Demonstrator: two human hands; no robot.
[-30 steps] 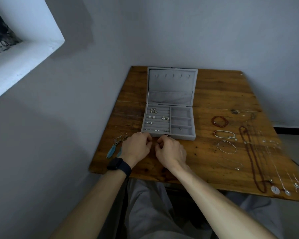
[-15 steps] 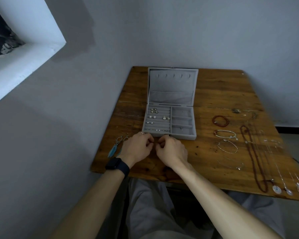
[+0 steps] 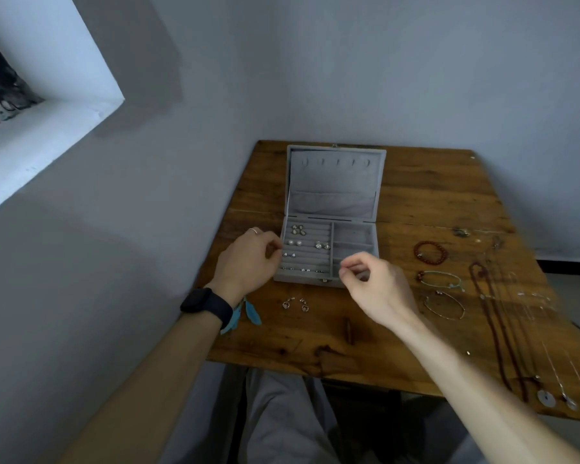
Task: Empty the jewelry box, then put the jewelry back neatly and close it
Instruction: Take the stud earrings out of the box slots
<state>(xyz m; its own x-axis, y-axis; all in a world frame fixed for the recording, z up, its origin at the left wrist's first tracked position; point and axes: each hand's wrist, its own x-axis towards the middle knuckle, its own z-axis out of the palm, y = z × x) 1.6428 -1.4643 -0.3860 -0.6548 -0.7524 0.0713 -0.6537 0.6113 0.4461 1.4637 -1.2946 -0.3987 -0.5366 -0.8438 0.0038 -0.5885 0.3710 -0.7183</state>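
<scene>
The grey jewelry box (image 3: 329,279) lies open on the wooden table (image 3: 422,189), its lid (image 3: 335,182) tipped back. Several small earrings (image 3: 298,230) sit in the ring rolls on its left side; the right compartments look bare. My left hand (image 3: 248,259), with a ring and a dark watch, curls its fingers against the box's left wall. My right hand (image 3: 372,286) hovers over the box's front right corner, thumb and forefinger pinched together with nothing visible between them. A small pair of earrings (image 3: 295,304) lies on the table just before the box.
Teal feather earrings (image 3: 253,314) lie by my left wrist. A red bead bracelet (image 3: 431,252), two thin bracelets (image 3: 444,304), a long dark bead necklace (image 3: 496,323) and several silver chains (image 3: 549,329) are spread right of the box. The wall runs along the table's left edge.
Both hands were pressed together in front of the box; they have parted and moved up to it, left to its side, right over its front. The small earring pair now lies uncovered.
</scene>
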